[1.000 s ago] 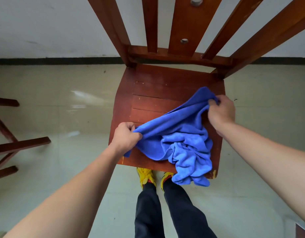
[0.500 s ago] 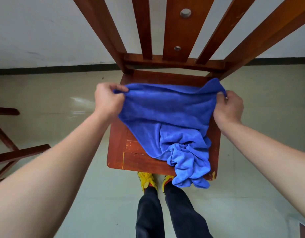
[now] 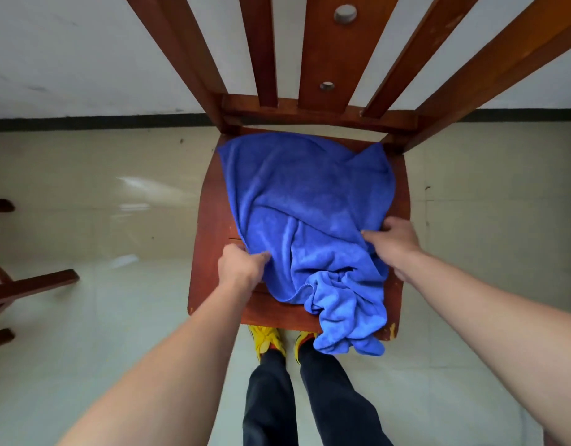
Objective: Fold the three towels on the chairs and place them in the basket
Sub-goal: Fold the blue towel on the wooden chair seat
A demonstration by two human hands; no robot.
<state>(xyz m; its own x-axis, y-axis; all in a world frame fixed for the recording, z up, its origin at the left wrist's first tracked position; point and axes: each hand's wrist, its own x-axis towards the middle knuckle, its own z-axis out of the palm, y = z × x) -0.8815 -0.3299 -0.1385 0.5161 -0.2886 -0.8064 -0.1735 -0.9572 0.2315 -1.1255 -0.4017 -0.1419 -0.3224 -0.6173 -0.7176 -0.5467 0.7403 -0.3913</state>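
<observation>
A blue towel (image 3: 305,201) lies on the seat of a red-brown wooden chair (image 3: 210,233). Its far part is spread toward the backrest; its near part is bunched and hangs over the seat's front right edge. My left hand (image 3: 240,268) pinches the towel's left side near the front of the seat. My right hand (image 3: 395,241) grips the towel's right side. No basket and no other towel are in view.
The chair's slatted backrest (image 3: 322,53) rises close in front of me. Part of another wooden chair (image 3: 26,284) stands at the left edge. My legs and yellow shoes (image 3: 266,341) are just below the seat's front edge, on a pale tiled floor.
The far edge, held up by both hands before, now lies flat near the backrest. Both hands have come back toward me and hold the towel lower on its sides.
</observation>
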